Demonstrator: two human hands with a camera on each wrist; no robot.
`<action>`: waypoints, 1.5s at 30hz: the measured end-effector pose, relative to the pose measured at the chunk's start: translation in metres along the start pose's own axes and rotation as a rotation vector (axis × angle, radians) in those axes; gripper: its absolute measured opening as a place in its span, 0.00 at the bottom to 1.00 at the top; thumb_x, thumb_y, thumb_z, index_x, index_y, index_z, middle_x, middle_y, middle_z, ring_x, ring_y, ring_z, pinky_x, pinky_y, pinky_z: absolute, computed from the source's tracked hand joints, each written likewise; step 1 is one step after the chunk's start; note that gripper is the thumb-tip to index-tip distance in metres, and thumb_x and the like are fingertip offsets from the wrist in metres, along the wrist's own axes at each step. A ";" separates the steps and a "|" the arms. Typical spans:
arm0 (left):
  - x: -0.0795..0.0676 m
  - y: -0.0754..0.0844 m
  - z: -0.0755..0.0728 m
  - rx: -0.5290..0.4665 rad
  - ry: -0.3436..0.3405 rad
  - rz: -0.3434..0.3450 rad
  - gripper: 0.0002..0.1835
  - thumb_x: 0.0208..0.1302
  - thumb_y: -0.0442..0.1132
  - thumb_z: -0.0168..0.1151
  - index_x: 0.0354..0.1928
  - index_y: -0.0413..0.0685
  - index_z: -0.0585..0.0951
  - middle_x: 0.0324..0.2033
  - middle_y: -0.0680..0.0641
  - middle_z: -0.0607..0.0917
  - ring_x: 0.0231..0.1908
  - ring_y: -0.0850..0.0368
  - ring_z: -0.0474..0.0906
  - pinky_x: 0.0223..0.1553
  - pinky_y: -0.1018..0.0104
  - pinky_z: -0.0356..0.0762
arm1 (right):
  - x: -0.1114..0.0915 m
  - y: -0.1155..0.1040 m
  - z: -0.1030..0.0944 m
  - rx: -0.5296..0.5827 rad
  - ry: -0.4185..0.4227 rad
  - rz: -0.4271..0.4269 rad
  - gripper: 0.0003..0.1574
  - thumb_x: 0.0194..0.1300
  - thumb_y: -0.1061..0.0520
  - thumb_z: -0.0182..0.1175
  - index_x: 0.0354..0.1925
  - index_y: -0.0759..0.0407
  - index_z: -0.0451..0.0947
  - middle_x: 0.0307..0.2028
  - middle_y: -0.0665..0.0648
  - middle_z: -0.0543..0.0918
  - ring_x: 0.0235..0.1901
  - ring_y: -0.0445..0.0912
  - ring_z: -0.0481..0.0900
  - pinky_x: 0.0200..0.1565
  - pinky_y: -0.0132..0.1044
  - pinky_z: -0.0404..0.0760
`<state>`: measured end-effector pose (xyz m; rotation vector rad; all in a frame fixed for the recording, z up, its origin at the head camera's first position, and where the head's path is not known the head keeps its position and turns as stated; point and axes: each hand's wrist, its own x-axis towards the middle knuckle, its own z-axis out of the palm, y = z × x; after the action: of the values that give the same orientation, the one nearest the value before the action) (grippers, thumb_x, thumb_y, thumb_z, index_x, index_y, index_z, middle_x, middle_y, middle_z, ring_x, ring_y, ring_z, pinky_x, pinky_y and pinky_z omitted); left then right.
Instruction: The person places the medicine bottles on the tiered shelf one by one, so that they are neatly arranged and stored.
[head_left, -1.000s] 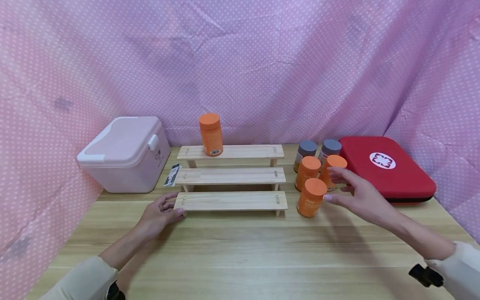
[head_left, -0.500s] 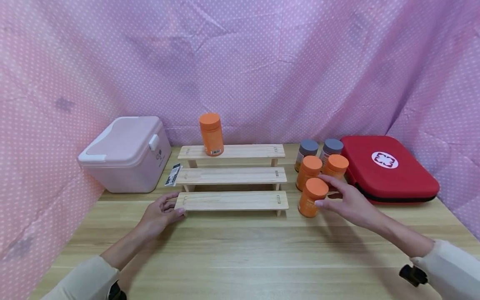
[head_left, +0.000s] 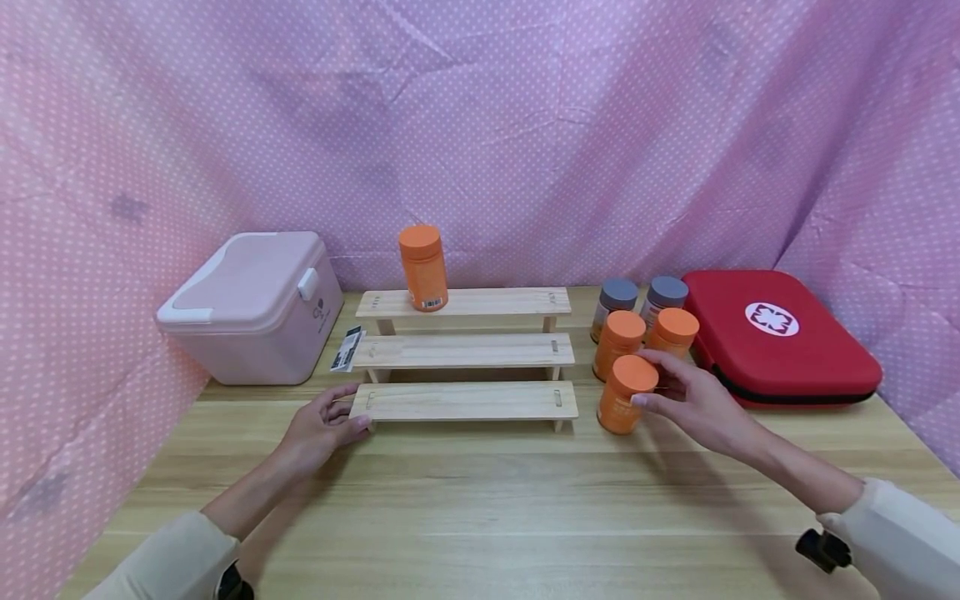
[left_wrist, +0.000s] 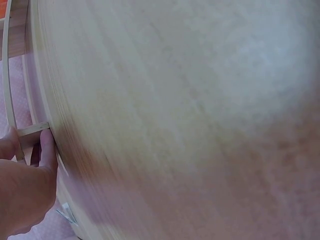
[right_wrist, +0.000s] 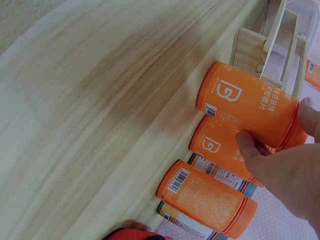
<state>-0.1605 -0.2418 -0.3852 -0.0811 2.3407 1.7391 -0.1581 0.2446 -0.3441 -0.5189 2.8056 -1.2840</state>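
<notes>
On the left, my left hand (head_left: pixel 318 429) pinches the left end of the lowest step of a three-tier wooden display shelf (head_left: pixel 465 402). The left wrist view shows thumb and fingers about its end support (left_wrist: pixel 34 129). My right hand (head_left: pixel 701 404) holds the nearest orange pill bottle (head_left: pixel 619 410), thumb and fingers on its side and near the cap. That bottle stands upright on the table. Right behind it are two more orange pill bottles (head_left: pixel 617 354) and two grey-capped bottles (head_left: pixel 615 308). Another orange bottle (head_left: pixel 425 279) stands on the top tier, left of its middle.
A pale pink lidded box (head_left: pixel 255 308) sits at the back left, with a printed label (head_left: pixel 347 350) between it and the shelf. The red first-aid case (head_left: pixel 780 342) lies to the right of the bottles. Pink dotted cloth (head_left: pixel 480 142) hangs behind the table.
My right hand has moved left and slightly down, from beside the orange bottles onto the front one, its fingers closing round it. The left hand has stayed at the shelf's end.
</notes>
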 end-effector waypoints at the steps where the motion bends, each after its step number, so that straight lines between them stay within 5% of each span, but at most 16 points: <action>1: 0.000 0.000 0.000 0.003 0.000 0.002 0.37 0.65 0.34 0.63 0.71 0.37 0.56 0.59 0.29 0.72 0.51 0.49 0.79 0.48 0.67 0.82 | 0.000 0.000 0.000 -0.004 -0.001 -0.001 0.39 0.63 0.54 0.65 0.67 0.63 0.63 0.58 0.65 0.75 0.53 0.58 0.77 0.50 0.34 0.82; 8: 0.001 -0.002 0.000 -0.002 0.010 -0.008 0.38 0.64 0.34 0.63 0.71 0.37 0.56 0.59 0.29 0.72 0.51 0.50 0.80 0.48 0.66 0.82 | 0.001 0.000 -0.001 -0.028 0.000 0.004 0.39 0.62 0.54 0.66 0.67 0.64 0.63 0.58 0.66 0.75 0.53 0.59 0.77 0.51 0.41 0.83; 17: 0.001 -0.002 0.000 -0.006 0.007 -0.011 0.38 0.64 0.34 0.64 0.71 0.38 0.56 0.59 0.29 0.73 0.49 0.51 0.81 0.48 0.68 0.82 | -0.006 -0.007 -0.012 -0.040 0.015 -0.046 0.38 0.61 0.55 0.67 0.66 0.61 0.65 0.56 0.63 0.77 0.51 0.57 0.78 0.46 0.24 0.81; 26: 0.000 -0.002 0.000 0.000 0.002 -0.003 0.37 0.64 0.34 0.63 0.71 0.37 0.56 0.60 0.29 0.72 0.51 0.50 0.80 0.48 0.67 0.82 | -0.002 -0.033 -0.036 0.011 0.073 -0.142 0.38 0.59 0.65 0.67 0.66 0.59 0.66 0.54 0.61 0.78 0.46 0.31 0.78 0.42 0.21 0.81; 33: 0.000 -0.001 0.000 0.003 0.002 0.001 0.38 0.64 0.35 0.63 0.71 0.37 0.56 0.59 0.29 0.72 0.52 0.49 0.79 0.49 0.67 0.82 | 0.008 -0.046 -0.047 0.031 0.102 -0.214 0.37 0.60 0.68 0.65 0.66 0.60 0.67 0.50 0.45 0.79 0.46 0.32 0.79 0.46 0.18 0.78; 45: -0.001 0.000 0.001 0.011 0.005 -0.006 0.37 0.65 0.34 0.63 0.71 0.37 0.56 0.60 0.29 0.72 0.55 0.44 0.77 0.49 0.67 0.82 | 0.035 -0.077 -0.043 0.080 0.133 -0.172 0.30 0.63 0.61 0.65 0.62 0.54 0.71 0.49 0.51 0.80 0.46 0.37 0.80 0.48 0.21 0.79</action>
<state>-0.1598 -0.2412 -0.3850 -0.0909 2.3506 1.7254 -0.1753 0.2188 -0.2539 -0.7109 2.8538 -1.5082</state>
